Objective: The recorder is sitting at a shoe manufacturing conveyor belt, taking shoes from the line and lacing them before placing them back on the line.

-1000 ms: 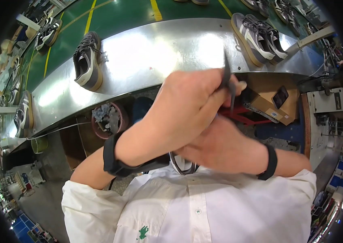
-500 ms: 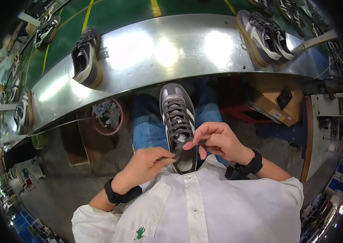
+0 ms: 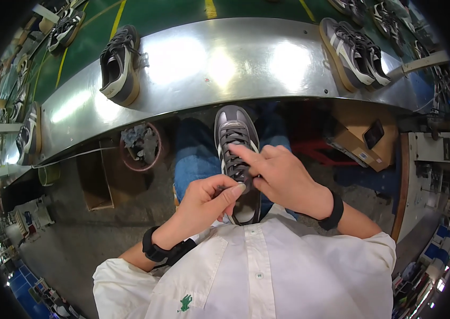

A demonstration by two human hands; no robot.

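A dark grey sneaker point(image 3: 234, 125) with pale side stripes and dark laces rests between my knees, its toe pointing away from me. My left hand point(image 3: 203, 199) is over the left of its collar, thumb and forefinger pinched on a dark shoelace by the upper end of the lacing. From the right, my right hand point(image 3: 283, 173) reaches across the lacing. Its forefinger stretches over the crossed laces and the thumb points down beside the left fingertips. The other right fingers are folded beneath and mostly hidden, so whether they grip lace is unclear.
A shiny metal ledge point(image 3: 182, 80) runs ahead of me, beside a green surface point(image 3: 166, 13). On the ledge stand a single sneaker point(image 3: 121, 66) at left and a pair of sneakers point(image 3: 350, 53) at right. Below are a pink-rimmed bin point(image 3: 142, 149) and cardboard boxes point(image 3: 363, 119).
My right hand has moved forward over the lacing, its forefinger now extended. The left hand has shifted right and forward, closer to the right one. The view has shifted slightly.
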